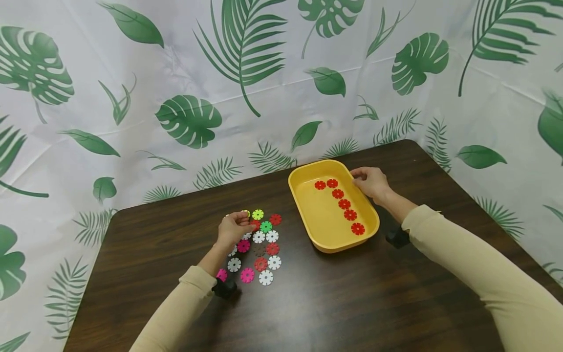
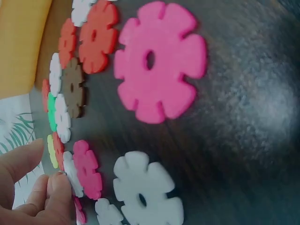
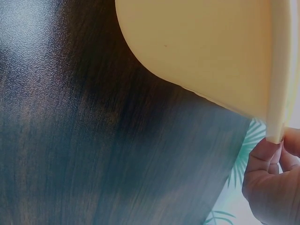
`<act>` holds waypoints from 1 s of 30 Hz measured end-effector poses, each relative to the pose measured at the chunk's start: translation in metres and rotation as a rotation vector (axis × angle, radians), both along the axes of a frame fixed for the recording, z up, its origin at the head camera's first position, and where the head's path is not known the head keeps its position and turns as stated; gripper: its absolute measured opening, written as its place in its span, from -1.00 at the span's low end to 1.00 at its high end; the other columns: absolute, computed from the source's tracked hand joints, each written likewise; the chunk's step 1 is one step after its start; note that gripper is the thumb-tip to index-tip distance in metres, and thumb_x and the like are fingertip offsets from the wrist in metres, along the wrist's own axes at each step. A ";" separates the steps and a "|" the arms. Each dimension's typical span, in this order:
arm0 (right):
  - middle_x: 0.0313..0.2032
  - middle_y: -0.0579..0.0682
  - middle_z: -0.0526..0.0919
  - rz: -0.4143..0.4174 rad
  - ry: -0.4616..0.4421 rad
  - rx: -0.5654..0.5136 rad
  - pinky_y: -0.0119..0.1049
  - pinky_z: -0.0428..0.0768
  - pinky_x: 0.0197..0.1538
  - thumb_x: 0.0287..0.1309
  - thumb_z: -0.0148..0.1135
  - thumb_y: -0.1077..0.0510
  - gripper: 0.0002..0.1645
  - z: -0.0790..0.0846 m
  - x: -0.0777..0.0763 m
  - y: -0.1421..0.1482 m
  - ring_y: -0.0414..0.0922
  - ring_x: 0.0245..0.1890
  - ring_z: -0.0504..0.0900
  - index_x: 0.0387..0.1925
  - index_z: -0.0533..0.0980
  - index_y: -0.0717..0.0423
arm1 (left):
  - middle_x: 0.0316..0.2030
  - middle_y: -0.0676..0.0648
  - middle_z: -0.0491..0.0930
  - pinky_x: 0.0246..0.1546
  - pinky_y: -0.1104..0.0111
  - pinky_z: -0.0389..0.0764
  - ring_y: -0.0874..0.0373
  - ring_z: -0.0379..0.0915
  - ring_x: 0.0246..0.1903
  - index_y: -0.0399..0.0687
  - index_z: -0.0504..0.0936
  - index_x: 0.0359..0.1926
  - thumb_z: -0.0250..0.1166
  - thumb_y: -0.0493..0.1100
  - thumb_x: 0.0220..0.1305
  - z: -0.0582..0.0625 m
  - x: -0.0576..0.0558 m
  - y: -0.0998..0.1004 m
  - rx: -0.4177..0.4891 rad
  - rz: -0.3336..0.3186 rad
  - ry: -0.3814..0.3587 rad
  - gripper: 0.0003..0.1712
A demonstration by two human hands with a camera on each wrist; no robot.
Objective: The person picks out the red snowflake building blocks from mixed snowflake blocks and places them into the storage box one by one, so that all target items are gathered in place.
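My left hand (image 1: 233, 230) is over a loose spread of flower-shaped discs, its fingertips beside a red disc (image 1: 255, 225). In the left wrist view the thumb and fingers (image 2: 58, 187) are apart, with nothing visible between them. Close by lie a green disc (image 1: 266, 226), a yellow disc (image 1: 257, 214) and a pink disc (image 2: 161, 63). On the right, my right hand (image 1: 372, 183) pinches the rim of a yellow tray (image 1: 308, 215) between thumb and fingers. Several red discs (image 1: 344, 204) lie in the tray, mostly in a line along its right side.
Several white discs (image 1: 266, 277), more pink and red ones, and a brown disc (image 1: 259, 250) lie flat on the dark wooden table (image 1: 308, 303). A white cloth (image 1: 272, 122) with green leaf prints hangs behind the table and along its right side.
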State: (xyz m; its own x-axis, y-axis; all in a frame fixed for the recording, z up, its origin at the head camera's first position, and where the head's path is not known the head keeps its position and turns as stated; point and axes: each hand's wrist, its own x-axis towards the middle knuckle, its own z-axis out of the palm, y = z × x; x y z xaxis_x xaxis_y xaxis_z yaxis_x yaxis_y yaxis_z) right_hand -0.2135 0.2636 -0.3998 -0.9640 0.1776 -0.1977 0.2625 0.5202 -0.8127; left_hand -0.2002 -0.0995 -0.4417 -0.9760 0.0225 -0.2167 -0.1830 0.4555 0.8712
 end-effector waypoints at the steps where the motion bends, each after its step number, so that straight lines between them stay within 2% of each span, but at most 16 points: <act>1: 0.00 0.33 0.47 0.000 -0.001 0.000 -0.03 0.56 0.05 0.31 0.00 0.31 -0.58 0.000 0.000 0.000 0.14 -0.11 0.53 0.18 0.36 0.35 | -0.03 -0.32 0.55 -0.03 0.23 0.58 -0.12 0.52 -0.02 -0.38 0.51 0.03 0.38 -0.39 0.03 -0.001 0.000 0.001 -0.021 0.001 0.012 -0.51; 7: -0.01 0.33 0.48 -0.004 0.002 0.009 -0.04 0.56 0.04 0.32 0.00 0.31 -0.60 0.000 0.000 0.000 0.15 -0.12 0.55 0.17 0.37 0.34 | -0.10 -0.28 0.60 -0.05 0.22 0.58 -0.08 0.54 -0.10 -0.35 0.55 -0.03 0.41 -0.35 0.00 -0.005 0.001 0.005 -0.151 -0.002 0.091 -0.55; 12: -0.02 0.33 0.48 -0.001 0.003 0.010 -0.02 0.57 0.03 0.32 -0.01 0.32 -0.61 0.000 0.000 -0.001 0.15 -0.12 0.55 0.16 0.37 0.34 | -0.15 -0.26 0.61 -0.07 0.20 0.58 -0.06 0.54 -0.14 -0.34 0.57 -0.07 0.43 -0.34 -0.01 -0.007 0.001 0.006 -0.207 -0.009 0.132 -0.58; 18: 0.00 0.33 0.47 -0.006 -0.005 0.008 -0.04 0.56 0.04 0.31 0.00 0.33 -0.59 0.000 0.000 -0.001 0.15 -0.11 0.54 0.17 0.36 0.34 | -0.25 -0.23 0.61 -0.15 0.19 0.56 -0.01 0.51 -0.24 -0.34 0.60 -0.13 0.46 -0.30 -0.05 -0.006 0.001 0.006 -0.279 -0.053 0.186 -0.60; 23: -0.01 0.33 0.47 -0.003 -0.005 0.011 -0.03 0.56 0.03 0.32 0.00 0.32 -0.59 -0.001 0.000 -0.001 0.15 -0.10 0.53 0.17 0.36 0.34 | -0.31 -0.21 0.62 -0.22 0.20 0.55 0.02 0.50 -0.30 -0.33 0.63 -0.17 0.47 -0.27 -0.04 -0.005 0.000 0.004 -0.341 -0.090 0.211 -0.62; 30: -0.02 0.33 0.48 0.002 0.000 0.017 -0.03 0.57 0.02 0.32 0.00 0.31 -0.60 0.000 -0.001 0.000 0.15 -0.11 0.56 0.16 0.37 0.34 | -0.30 -0.18 0.64 -0.24 0.20 0.56 0.03 0.52 -0.30 -0.28 0.64 -0.19 0.47 -0.23 -0.02 -0.004 -0.001 0.005 -0.385 -0.111 0.209 -0.65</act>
State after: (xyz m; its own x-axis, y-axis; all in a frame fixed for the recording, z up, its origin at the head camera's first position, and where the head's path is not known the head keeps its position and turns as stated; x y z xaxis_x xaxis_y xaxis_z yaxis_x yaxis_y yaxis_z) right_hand -0.2142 0.2634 -0.4003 -0.9645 0.1787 -0.1945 0.2611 0.5341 -0.8041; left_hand -0.2015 -0.0950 -0.4454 -0.9959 0.0859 -0.0282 0.0473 0.7605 0.6476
